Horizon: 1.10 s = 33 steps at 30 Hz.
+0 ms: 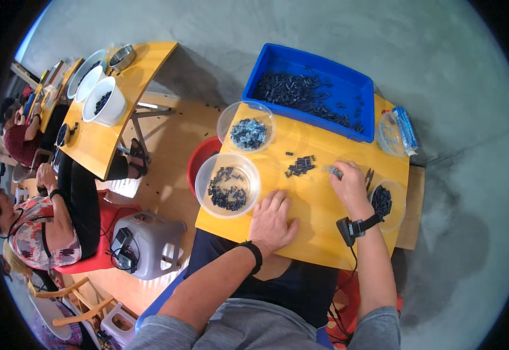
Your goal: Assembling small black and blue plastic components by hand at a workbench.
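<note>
My left hand [273, 221] lies on the yellow table [318, 233] with its fingers stretched out, beside a clear round tub [254, 185] of small black parts. My right hand [350, 185] is closed in a pinch on a small translucent bluish piece [336, 172]; its exact kind is too small to tell. Left of that pinch, a loose pile of small black parts [302, 166] lies on the tabletop. Just right of the hand is a dark, slim pointed tool [369, 177], partly hidden. Another clear tub [398, 213] with black parts stands partly behind my right wrist.
A blue tray [310, 60] of black parts is at the table's far edge. Bluish and black pieces fill a clear tub [225, 125] at far left. A clear container and blue packet [405, 131] stand far right. A red bucket [199, 157] is left; people sit farther left.
</note>
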{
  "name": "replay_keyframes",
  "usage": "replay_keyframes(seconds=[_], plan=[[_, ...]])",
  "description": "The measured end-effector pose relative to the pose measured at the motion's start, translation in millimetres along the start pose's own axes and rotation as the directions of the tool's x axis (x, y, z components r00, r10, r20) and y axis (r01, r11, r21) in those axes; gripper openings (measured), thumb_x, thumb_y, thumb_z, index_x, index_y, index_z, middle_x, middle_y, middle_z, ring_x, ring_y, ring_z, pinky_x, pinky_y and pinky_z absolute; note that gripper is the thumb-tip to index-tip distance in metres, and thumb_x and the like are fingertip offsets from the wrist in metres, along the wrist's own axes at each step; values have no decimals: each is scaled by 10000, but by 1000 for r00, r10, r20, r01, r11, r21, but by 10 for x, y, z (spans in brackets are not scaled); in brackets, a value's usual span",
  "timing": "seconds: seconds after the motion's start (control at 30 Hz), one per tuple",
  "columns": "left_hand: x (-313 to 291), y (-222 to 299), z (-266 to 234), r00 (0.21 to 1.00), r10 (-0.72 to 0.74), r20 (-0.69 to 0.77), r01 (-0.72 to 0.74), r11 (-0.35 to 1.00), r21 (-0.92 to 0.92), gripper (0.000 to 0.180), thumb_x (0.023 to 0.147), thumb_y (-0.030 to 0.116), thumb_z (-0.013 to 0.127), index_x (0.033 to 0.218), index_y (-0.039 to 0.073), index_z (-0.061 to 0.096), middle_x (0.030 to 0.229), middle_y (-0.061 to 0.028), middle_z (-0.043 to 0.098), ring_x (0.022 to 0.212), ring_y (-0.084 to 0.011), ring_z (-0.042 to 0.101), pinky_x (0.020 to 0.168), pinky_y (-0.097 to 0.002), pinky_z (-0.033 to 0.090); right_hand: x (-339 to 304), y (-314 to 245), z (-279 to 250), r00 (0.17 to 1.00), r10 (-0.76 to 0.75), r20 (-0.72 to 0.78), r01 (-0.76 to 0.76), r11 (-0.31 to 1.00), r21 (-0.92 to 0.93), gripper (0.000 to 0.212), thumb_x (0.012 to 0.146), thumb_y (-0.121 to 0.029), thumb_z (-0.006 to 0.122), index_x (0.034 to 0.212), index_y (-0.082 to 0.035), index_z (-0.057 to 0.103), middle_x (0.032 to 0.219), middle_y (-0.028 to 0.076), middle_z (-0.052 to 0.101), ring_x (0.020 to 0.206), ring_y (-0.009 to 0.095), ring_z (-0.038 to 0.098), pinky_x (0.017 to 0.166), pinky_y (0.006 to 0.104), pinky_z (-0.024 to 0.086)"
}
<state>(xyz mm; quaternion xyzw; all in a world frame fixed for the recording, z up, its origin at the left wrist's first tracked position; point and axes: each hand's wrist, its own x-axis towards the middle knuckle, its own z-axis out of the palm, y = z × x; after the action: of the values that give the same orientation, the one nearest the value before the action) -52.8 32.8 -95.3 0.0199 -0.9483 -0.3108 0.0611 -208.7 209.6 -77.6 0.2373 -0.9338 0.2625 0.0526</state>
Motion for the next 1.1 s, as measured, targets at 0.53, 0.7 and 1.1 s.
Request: replay_keyframes(seconds=[0.53, 0.7, 1.1], plan=[[-12, 28, 7, 1000, 7, -3, -7, 1000, 13, 515, 734, 307, 632, 1138, 10, 514, 1267, -159, 470, 1206, -339, 409, 964, -455, 336, -186, 33, 83, 979, 120, -166, -91, 981, 173, 131, 769, -1, 606, 898, -23, 614, 902, 163, 616, 836, 356, 610, 725, 397, 499], [-8, 24, 15, 1000, 6, -8, -6, 1000, 8, 522, 730, 314, 637, 1140, 15, 515, 1268, -155, 472, 1206, -336, 409, 962, -454, 338, -231, -179, 98, 981, -14, -191, 30, 996, 79, 85, 784, -50, 613, 869, -55, 618, 814, 136, 592, 723, 336, 605, 630, 409, 494], [1, 15, 35, 999, 27, -23, -27, 1000, -4, 522, 733, 321, 638, 1136, 11, 519, 1260, -167, 478, 1196, -349, 416, 974, -461, 331, -391, -314, 242, 987, -161, 25, 163, 981, -104, 58, 823, -103, 573, 867, -91, 609, 714, 111, 561, 610, 318, 596, 530, 413, 486]])
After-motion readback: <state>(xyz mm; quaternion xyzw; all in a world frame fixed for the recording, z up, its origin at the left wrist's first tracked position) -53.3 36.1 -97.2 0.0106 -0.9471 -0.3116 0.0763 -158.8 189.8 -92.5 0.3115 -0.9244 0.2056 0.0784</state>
